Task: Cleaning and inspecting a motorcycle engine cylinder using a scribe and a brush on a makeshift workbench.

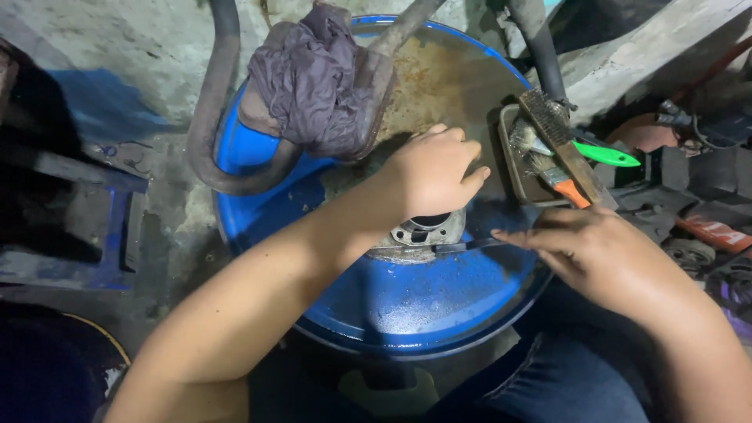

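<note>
I see the grey cast-metal engine part with a round bore [423, 233] lying on the top of the blue steel drum [407, 305], near the middle, slightly toward me. My left hand [431, 172] lies over its upper edge, fingers curled together and pressing down on it. My right hand [599, 251] holds a thin dark flat blade [470, 246] whose tip touches the part's right side; thumb and fingers are pinched on the blade's end.

Beyond the part, the drum top is rusty and greasy. A crumpled purple-grey rag [317, 78] sits on a rusted exhaust muffler with a curved pipe [215, 149] that hangs over the drum's far left rim. At the far right rim stands a small shallow metal tray [511, 160] holding a wooden-handled wire brush [560, 141], a paintbrush with an orange handle [558, 178] and a tool with a bright green handle [605, 153]. Dark engine parts [697, 227] lie on the floor to the right of the drum.
</note>
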